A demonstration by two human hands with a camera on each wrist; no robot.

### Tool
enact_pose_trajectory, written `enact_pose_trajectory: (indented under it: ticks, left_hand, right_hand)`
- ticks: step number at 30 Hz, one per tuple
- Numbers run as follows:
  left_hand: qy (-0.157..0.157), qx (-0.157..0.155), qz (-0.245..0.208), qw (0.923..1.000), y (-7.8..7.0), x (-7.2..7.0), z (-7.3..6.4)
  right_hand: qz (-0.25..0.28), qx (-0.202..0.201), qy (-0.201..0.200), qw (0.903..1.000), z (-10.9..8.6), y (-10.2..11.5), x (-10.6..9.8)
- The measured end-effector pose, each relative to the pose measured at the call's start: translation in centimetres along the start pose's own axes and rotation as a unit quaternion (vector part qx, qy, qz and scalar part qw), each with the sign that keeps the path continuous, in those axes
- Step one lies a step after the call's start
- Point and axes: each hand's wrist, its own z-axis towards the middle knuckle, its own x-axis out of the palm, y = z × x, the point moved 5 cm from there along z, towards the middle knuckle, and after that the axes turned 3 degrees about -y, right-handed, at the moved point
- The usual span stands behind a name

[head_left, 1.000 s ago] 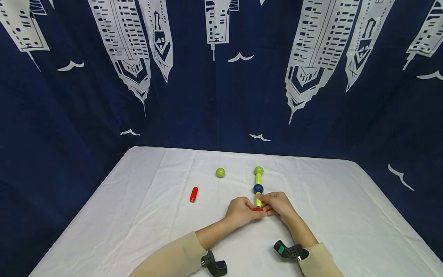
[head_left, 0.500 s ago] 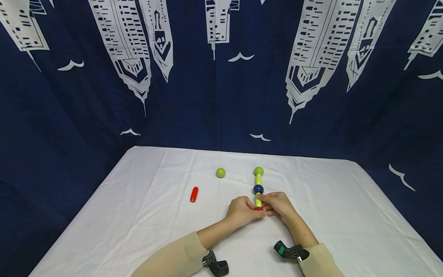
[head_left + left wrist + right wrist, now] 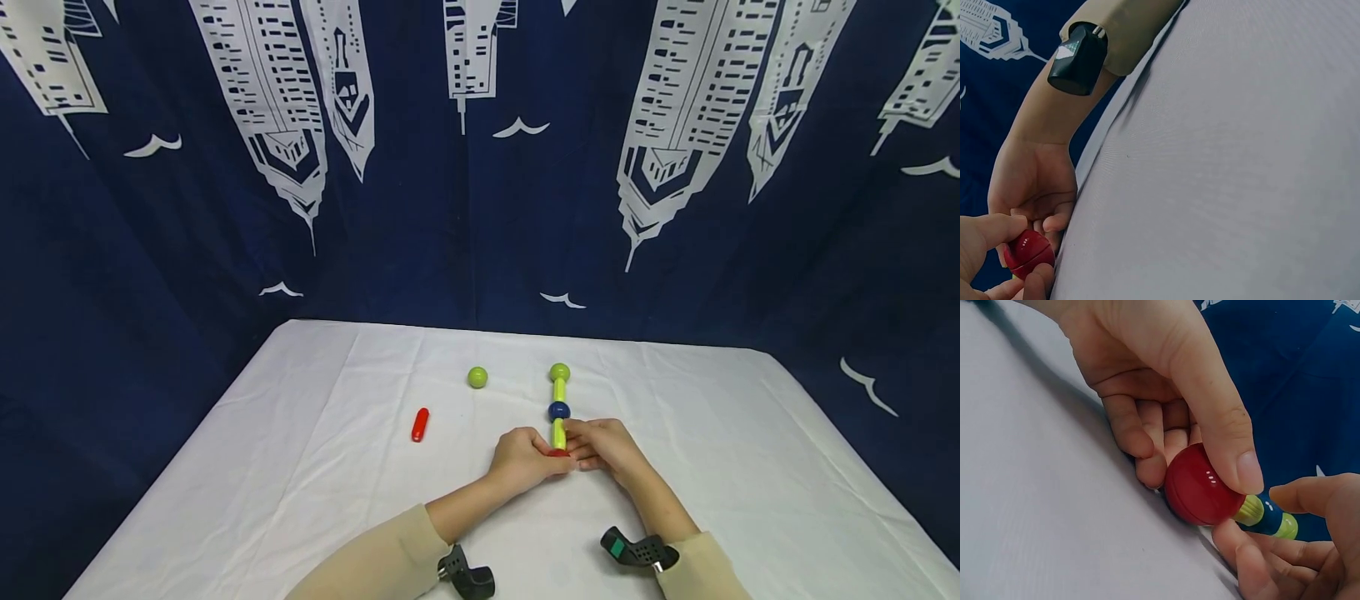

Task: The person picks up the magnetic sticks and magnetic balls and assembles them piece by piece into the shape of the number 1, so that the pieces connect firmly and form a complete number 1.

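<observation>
In the head view, a straight chain of toy balls and rods lies on the white table, with a green ball (image 3: 559,372) at the far end. A yellow-green rod (image 3: 559,390), a blue ball (image 3: 558,410) and a second yellow-green rod (image 3: 558,434) follow. My left hand (image 3: 525,457) grips the red ball (image 3: 1204,486) at the near end between thumb and fingers. Beside the near rod is my right hand (image 3: 606,443). In the right wrist view, its thumb (image 3: 1302,495) stands apart from the rod, and its fingertips (image 3: 1229,540) are close under the red ball.
A loose green ball (image 3: 477,377) lies left of the chain on the white tablecloth (image 3: 337,433). Nearer and farther left is a red rod (image 3: 420,425). Behind the table hangs a dark blue curtain (image 3: 465,233) printed with white buildings and birds.
My right thumb has come off the near yellow-green rod, and the hand has shifted slightly right. My left hand keeps its grip on the red ball.
</observation>
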Motion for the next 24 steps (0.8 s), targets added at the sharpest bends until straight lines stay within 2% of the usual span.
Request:
enact_pose_trajectory:
  ticks: [8,15,24]
  left_hand:
    - [-0.011,0.002,0.000,0.9999,-0.1,0.0,0.5]
    - [-0.022,0.000,-0.001,0.9998,-0.2,-0.3,1.0]
    - [-0.036,0.013,0.007,0.9992,-0.3,-0.3,1.9]
  right_hand:
    - [-0.026,-0.010,0.008,0.9996,-0.4,0.0,-0.5]
    - [-0.042,-0.023,0.035,0.9983,-0.8,0.1,-0.1]
    - [-0.026,-0.028,0.049,0.9981,-0.9,0.2,0.1]
